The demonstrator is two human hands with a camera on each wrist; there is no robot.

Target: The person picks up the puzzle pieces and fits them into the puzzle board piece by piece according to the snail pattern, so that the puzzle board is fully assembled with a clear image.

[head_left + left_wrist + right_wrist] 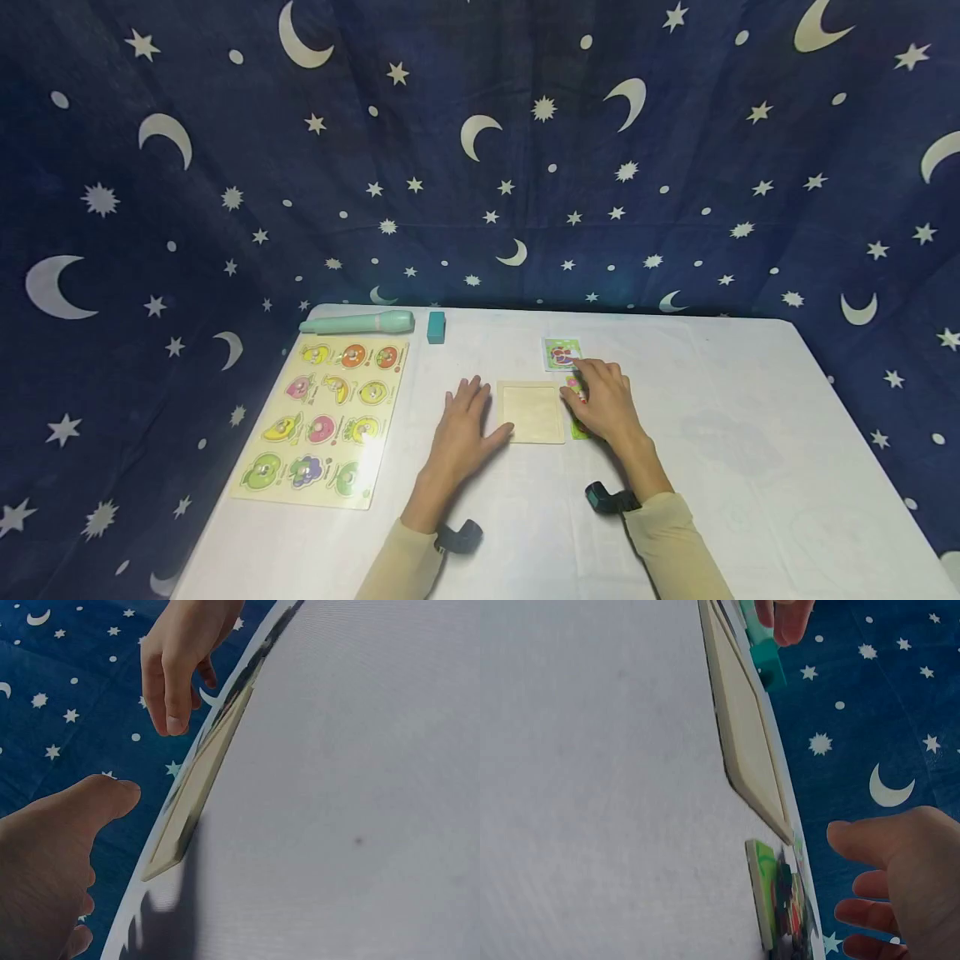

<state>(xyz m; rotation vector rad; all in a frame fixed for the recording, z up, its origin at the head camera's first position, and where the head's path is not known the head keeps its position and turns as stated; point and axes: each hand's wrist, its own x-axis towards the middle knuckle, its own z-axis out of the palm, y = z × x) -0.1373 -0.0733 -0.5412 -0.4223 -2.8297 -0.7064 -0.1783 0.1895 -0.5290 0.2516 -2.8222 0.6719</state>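
Observation:
A shallow square wooden tray point(531, 413) lies on the white table between the two hands; its inside is bare wood. My left hand point(461, 433) hovers at its left side, fingers straight, thumb spread toward the tray's edge, holding nothing. To the right, my right hand point(609, 404) hangs with loosely bent fingers over a green-edged picture piece point(577, 429), partly covering it. In the right wrist view that picture piece point(765, 889) lies flat below the hand, with a gap between. Just past the fingertips sits a small square picture card point(561, 353) with a green design.
On the left lies a board with fruit pictures point(341, 417). Behind it rests a teal microphone-shaped stick point(360, 322), with a small teal block point(436, 327) to its right. A dark blue cloth point(420, 150) with moons and stars hangs behind the table point(750, 433).

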